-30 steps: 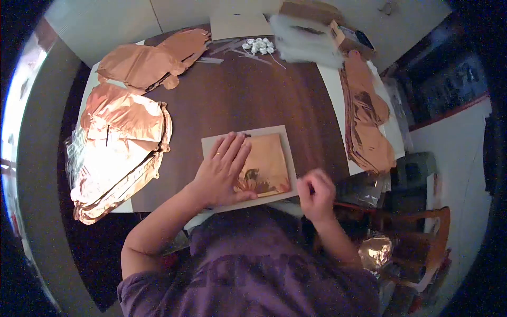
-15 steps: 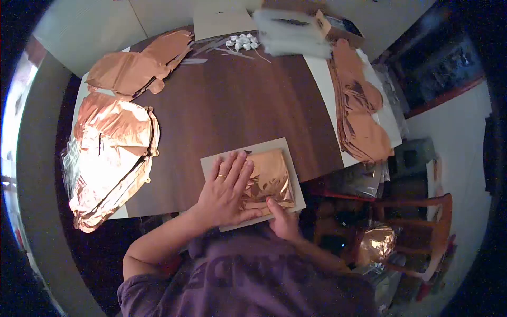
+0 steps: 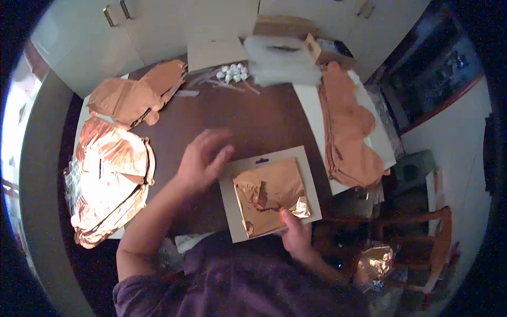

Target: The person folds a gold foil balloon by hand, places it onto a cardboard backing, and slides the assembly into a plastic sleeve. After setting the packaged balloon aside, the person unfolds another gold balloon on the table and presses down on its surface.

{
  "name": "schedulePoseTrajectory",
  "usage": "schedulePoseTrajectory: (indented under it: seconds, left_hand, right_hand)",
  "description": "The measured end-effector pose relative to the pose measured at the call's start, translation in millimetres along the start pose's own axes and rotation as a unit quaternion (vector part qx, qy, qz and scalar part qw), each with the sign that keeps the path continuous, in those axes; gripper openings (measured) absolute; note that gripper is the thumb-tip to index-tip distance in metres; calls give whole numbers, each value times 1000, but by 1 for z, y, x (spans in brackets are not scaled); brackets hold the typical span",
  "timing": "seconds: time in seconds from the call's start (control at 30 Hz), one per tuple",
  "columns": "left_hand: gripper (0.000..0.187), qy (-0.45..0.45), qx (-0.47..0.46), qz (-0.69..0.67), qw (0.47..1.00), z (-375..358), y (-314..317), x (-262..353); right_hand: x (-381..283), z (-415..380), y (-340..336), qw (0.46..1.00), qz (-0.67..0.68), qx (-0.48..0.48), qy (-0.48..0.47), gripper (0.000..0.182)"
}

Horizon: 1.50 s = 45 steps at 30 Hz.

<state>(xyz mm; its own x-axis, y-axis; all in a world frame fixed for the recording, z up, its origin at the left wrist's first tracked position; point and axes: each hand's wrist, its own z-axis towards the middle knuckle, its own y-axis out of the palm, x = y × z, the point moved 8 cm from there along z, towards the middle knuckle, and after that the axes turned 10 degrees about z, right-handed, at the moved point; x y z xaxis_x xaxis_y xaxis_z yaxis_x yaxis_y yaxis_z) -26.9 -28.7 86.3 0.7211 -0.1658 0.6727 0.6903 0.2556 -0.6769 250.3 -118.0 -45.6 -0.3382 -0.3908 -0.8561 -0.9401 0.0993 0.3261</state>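
Note:
My right hand (image 3: 297,235) grips the near edge of a pale backing card (image 3: 227,198), its thumb pressed on top of a folded copper-coloured foil balloon (image 3: 280,182). The balloon lies flat on the card, creased and shiny at its right corner. A dark hang slot shows at the card's far edge. To the left of the card, my left hand (image 3: 203,161) is raised over the table, somewhat blurred, with fingers apart and nothing in it. The right hand's other fingers are hidden under the card.
Flat copper foil balloons lie in stacks at the left (image 3: 113,174), far left (image 3: 129,95) and right (image 3: 348,132) of the brown table (image 3: 248,119). Small white pieces (image 3: 232,73), clear strips and a clear plastic bundle (image 3: 282,61) lie at the back. A wooden chair (image 3: 412,245) stands lower right.
My left hand has lifted off the foil and moved up and left, away from the card. My right hand keeps its grip. The camera view has tilted up a little.

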Motion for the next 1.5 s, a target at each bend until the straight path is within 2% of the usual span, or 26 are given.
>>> schedulePoseTrajectory:
  seconds: [0.13, 0.17, 0.23, 0.27, 0.33, 0.37, 0.43, 0.47, 0.53, 0.57, 0.67, 0.7, 0.77, 0.8, 0.87, 0.93, 1.0, 1.07, 1.13, 1.2, 1.27, 1.33, 1.4, 1.5]
  left_hand:
    - [26, 170, 20, 89, 981, 116, 27, -10]
    - [26, 161, -8, 77, 984, 146, 43, -19]
    - [26, 129, -31, 70, 989, 204, 73, -26]
    - [26, 106, -25, 77, 991, 230, 86, -28]
    - [26, 117, 15, 121, 986, 273, 110, -33]
    - [26, 122, 33, 141, 982, 289, 120, -37]
    - [27, 130, 18, 217, 967, 309, 140, -47]
    - [27, 132, 5, 252, 959, 314, 153, -54]
    - [26, 86, -7, 224, 971, 334, 167, -76]
    - [26, 62, -16, 210, 976, 342, 175, -88]
    - [25, 35, -29, 238, 970, 343, 172, -85]
    - [24, 26, 11, 210, 977, 349, 167, -90]
    - [21, 5, 92, 151, 984, 346, 155, -91]
    - [20, 55, 139, 161, 976, 344, 148, -81]
    - [18, 152, 233, 180, 943, 316, 95, -19]
    - [14, 220, 213, 261, 915, 279, 62, 27]
    - [13, 317, 191, 313, 875, 225, 40, 53]
    - [14, 395, 138, 277, 865, 148, 25, 59]
    - [17, 399, 35, 358, 843, 80, 32, 42]
    - [22, 386, 23, 372, 844, 20, 36, 15]
    - [24, 317, -30, 348, 882, -14, 37, -4]
    - [26, 265, -53, 318, 909, -36, 26, -5]
    - [26, 233, -38, 286, 929, -43, 11, 5]
    - [23, 229, -70, 178, 955, -42, 22, -6]
  right_hand:
    - [-11, 15, -7, 998, 51, 19, -6, 40]
    - [-15, 18, -5, 997, 77, -2, -3, 43]
    - [-27, 10, -3, 988, 114, 26, 96, 45]
    - [-31, 11, -9, 996, 8, -4, 83, 40]
    - [-39, 11, -20, 976, -208, -53, 43, 30]
    - [-41, 12, -27, 967, -249, -42, 45, 27]
    - [-48, 19, -37, 975, -219, -1, 20, 23]
    - [-50, 21, -42, 989, -148, 30, -3, 22]
    - [-54, 17, -51, 991, -119, 62, -20, 23]
    - [-61, 19, -50, 985, -161, 60, -14, 24]
    - [-90, 17, -35, 987, -123, 97, 37, 28]
    - [-91, 19, -34, 987, -124, 97, 38, 29]
    - [-90, 20, -37, 990, -90, 104, 39, 31]
    - [-88, 22, -41, 992, -56, 111, 37, 32]
    - [-84, 24, -46, 995, -1, 96, 2, 36]
    - [-82, 27, -55, 996, 40, 49, -66, 41]
    - [-82, 25, -58, 995, 69, 19, -72, 50]
    - [-96, 15, -49, 991, 75, -37, -105, 55]
    - [-90, 11, -54, 990, 53, -44, -122, 57]
    - [-75, 0, -63, 993, 41, -55, -99, 58]
    - [-59, -11, -60, 997, 10, -61, -38, 59]
    - [-52, -25, -48, 999, -26, -44, 18, 59]
    - [-26, -24, -48, 997, 11, -64, 35, 60]
    - [-14, -29, -27, 990, 21, -109, 86, 60]
